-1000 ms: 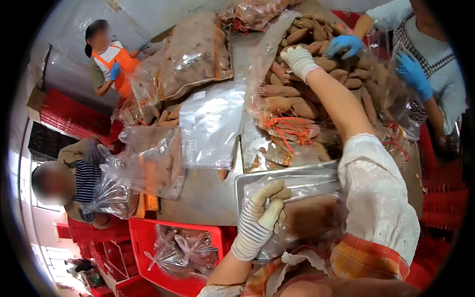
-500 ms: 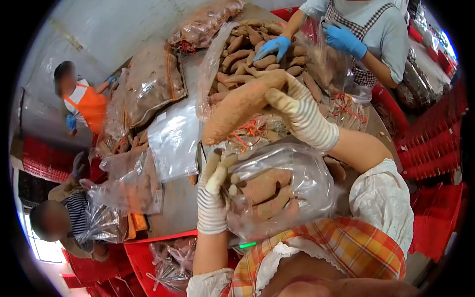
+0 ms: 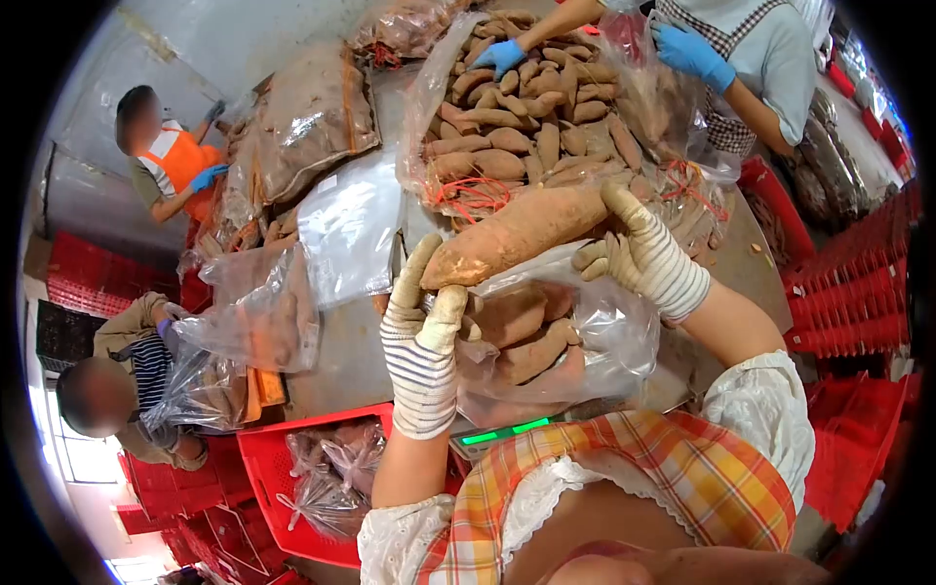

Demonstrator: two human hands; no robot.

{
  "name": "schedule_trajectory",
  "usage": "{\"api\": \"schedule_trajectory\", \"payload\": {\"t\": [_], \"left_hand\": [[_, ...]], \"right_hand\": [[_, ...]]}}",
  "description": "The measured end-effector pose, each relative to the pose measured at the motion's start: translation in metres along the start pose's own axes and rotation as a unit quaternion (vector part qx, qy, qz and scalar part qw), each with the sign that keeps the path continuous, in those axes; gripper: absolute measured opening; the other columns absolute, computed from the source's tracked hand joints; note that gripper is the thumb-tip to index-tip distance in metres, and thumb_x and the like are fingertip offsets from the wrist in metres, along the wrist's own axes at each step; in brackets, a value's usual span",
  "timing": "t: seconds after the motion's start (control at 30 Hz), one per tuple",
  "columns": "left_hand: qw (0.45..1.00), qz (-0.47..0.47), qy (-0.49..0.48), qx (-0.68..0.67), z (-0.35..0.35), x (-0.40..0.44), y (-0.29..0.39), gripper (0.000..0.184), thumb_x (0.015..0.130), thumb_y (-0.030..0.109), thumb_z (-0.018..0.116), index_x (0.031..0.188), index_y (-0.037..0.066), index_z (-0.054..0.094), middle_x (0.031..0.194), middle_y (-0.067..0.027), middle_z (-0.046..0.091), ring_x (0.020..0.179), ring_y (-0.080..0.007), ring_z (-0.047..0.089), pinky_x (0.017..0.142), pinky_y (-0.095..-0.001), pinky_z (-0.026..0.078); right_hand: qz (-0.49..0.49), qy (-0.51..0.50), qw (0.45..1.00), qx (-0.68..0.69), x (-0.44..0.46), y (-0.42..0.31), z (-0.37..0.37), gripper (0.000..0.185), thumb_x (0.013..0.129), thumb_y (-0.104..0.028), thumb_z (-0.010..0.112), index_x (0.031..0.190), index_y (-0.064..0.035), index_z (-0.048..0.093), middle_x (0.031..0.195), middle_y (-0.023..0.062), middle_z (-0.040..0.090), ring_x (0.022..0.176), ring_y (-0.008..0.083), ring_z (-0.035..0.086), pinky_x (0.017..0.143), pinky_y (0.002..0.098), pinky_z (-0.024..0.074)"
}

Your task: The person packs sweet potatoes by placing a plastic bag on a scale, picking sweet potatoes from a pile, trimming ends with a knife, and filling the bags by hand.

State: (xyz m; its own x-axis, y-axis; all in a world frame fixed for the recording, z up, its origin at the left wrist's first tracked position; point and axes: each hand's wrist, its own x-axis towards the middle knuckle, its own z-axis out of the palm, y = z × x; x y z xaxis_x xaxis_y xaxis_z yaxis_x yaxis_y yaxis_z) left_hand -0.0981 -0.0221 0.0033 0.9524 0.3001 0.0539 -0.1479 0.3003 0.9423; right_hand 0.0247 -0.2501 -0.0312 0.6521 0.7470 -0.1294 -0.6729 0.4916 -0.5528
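Observation:
A large sweet potato (image 3: 522, 232) is held nearly level between my two striped-gloved hands. My left hand (image 3: 421, 341) grips its left end, thumb and fingers around the tip. At the right end, my right hand (image 3: 651, 255) has its fingers curled round, one digit pressing on top. Just below is an open clear plastic bag (image 3: 616, 336) with several sweet potatoes (image 3: 531, 356) inside. A scale with a green lit display (image 3: 507, 430) shows at the bag's near edge. Beyond my hands lies a big heap of sweet potatoes (image 3: 546, 107) in an opened plastic sack.
Across the table, a co-worker's blue-gloved hand (image 3: 500, 58) touches the heap. Flat clear bags (image 3: 351, 234) lie left of it, beside full sacks (image 3: 317, 107). A red crate (image 3: 263, 468) with bagged produce stands near left. Two other people work at the left; red crates (image 3: 848, 283) stack right.
The large sweet potato has come down and turned from steeply tilted to nearly level. My left hand has moved from beside the bag onto its left end. The co-worker's hand has shifted back.

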Motion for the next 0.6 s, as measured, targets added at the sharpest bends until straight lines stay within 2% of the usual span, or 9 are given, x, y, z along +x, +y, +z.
{"api": "schedule_trajectory", "payload": {"t": [0.07, 0.13, 0.17, 0.2, 0.27, 0.3, 0.33, 0.43, 0.6], "left_hand": [[1.000, -0.003, -0.016, 0.014, 0.001, -0.002, -0.001, 0.050, 0.084, 0.011, 0.062, 0.131, 0.005, 0.044, 0.094, -0.0031, 0.060, 0.069, -0.0082, 0.056, 0.057, -0.0175, 0.046], [0.999, -0.042, 0.006, -0.016, 0.005, -0.001, 0.000, 0.051, 0.084, 0.008, 0.061, 0.132, 0.003, 0.043, 0.097, -0.0049, 0.059, 0.070, -0.0086, 0.056, 0.058, -0.0187, 0.048], [0.998, -0.063, 0.001, -0.006, 0.002, -0.002, -0.002, 0.057, 0.080, 0.008, 0.061, 0.133, 0.001, 0.041, 0.106, -0.0076, 0.058, 0.085, -0.0138, 0.059, 0.064, -0.0208, 0.050], [0.998, -0.067, -0.005, -0.007, 0.004, -0.003, -0.003, 0.057, 0.080, 0.008, 0.061, 0.133, 0.001, 0.041, 0.106, -0.0076, 0.058, 0.085, -0.0138, 0.059, 0.064, -0.0208, 0.050], [0.996, -0.078, -0.012, -0.036, 0.008, -0.004, -0.005, 0.058, 0.082, -0.002, 0.054, 0.136, 0.001, 0.034, 0.103, -0.0084, 0.057, 0.074, -0.0108, 0.057, 0.062, -0.0201, 0.049], [0.997, -0.064, -0.030, -0.018, 0.007, -0.003, -0.009, 0.065, 0.078, -0.002, 0.056, 0.138, -0.001, 0.030, 0.108, -0.0098, 0.055, 0.085, -0.0139, 0.057, 0.074, -0.0240, 0.049], [0.997, -0.069, -0.035, -0.017, 0.010, -0.004, -0.012, 0.065, 0.078, -0.002, 0.056, 0.138, -0.001, 0.030, 0.108, -0.0098, 0.055, 0.085, -0.0139, 0.057, 0.074, -0.0240, 0.049], [0.999, -0.014, -0.045, -0.014, 0.014, -0.003, -0.019, 0.072, 0.075, -0.001, 0.063, 0.138, -0.001, 0.028, 0.116, -0.0116, 0.053, 0.107, -0.0192, 0.052, 0.093, -0.0309, 0.042], [0.997, -0.037, -0.066, -0.020, 0.016, -0.004, -0.020, 0.072, 0.074, 0.000, 0.065, 0.137, 0.000, 0.030, 0.117, -0.0113, 0.052, 0.110, -0.0205, 0.050, 0.095, -0.0325, 0.041]], "right_hand": [[-0.029, 0.074, 0.996, -0.051, -0.009, 0.002, 0.002, 0.047, 0.088, -0.033, 0.054, 0.122, -0.0019, 0.047, 0.112, 0.0164, 0.057, 0.093, 0.0305, 0.060, 0.082, 0.0437, 0.0498], [-0.075, 0.059, 0.993, -0.075, -0.015, 0.003, 0.005, 0.050, 0.085, -0.028, 0.056, 0.125, -0.0005, 0.044, 0.114, 0.0162, 0.056, 0.097, 0.0289, 0.059, 0.085, 0.0417, 0.0488], [-0.118, 0.039, 0.987, -0.100, -0.017, 0.003, 0.007, 0.054, 0.082, -0.023, 0.058, 0.128, 0.0010, 0.041, 0.115, 0.0161, 0.056, 0.101, 0.0273, 0.058, 0.088, 0.0398, 0.0479], [-0.123, 0.045, 0.986, -0.099, -0.020, 0.004, 0.013, 0.054, 0.082, -0.023, 0.058, 0.128, 0.0010, 0.041, 0.115, 0.0161, 0.056, 0.101, 0.0273, 0.058, 0.088, 0.0398, 0.0479], [-0.184, 0.061, 0.971, -0.141, -0.026, 0.004, 0.027, 0.067, 0.073, -0.022, 0.066, 0.130, 0.0010, 0.040, 0.116, 0.0146, 0.057, 0.110, 0.0240, 0.054, 0.094, 0.0380, 0.0441], [-0.182, 0.062, 0.971, -0.143, -0.030, 0.003, 0.027, 0.071, 0.071, -0.020, 0.068, 0.132, -0.0002, 0.038, 0.118, 0.0135, 0.056, 0.111, 0.0233, 0.053, 0.098, 0.0366, 0.0409], [-0.185, 0.068, 0.970, -0.140, -0.034, 0.003, 0.028, 0.071, 0.071, -0.020, 0.068, 0.132, -0.0002, 0.038, 0.118, 0.0135, 0.056, 0.111, 0.0233, 0.053, 0.098, 0.0366, 0.0409], [-0.203, 0.045, 0.966, -0.154, -0.039, 0.003, 0.029, 0.073, 0.070, -0.015, 0.068, 0.135, -0.0012, 0.036, 0.117, 0.0112, 0.056, 0.111, 0.0213, 0.053, 0.098, 0.0352, 0.0397], [-0.208, 0.058, 0.958, -0.189, -0.051, 0.004, 0.026, 0.075, 0.070, -0.015, 0.069, 0.135, -0.0013, 0.035, 0.121, 0.0101, 0.054, 0.114, 0.0207, 0.051, 0.100, 0.0347, 0.0379]]}}
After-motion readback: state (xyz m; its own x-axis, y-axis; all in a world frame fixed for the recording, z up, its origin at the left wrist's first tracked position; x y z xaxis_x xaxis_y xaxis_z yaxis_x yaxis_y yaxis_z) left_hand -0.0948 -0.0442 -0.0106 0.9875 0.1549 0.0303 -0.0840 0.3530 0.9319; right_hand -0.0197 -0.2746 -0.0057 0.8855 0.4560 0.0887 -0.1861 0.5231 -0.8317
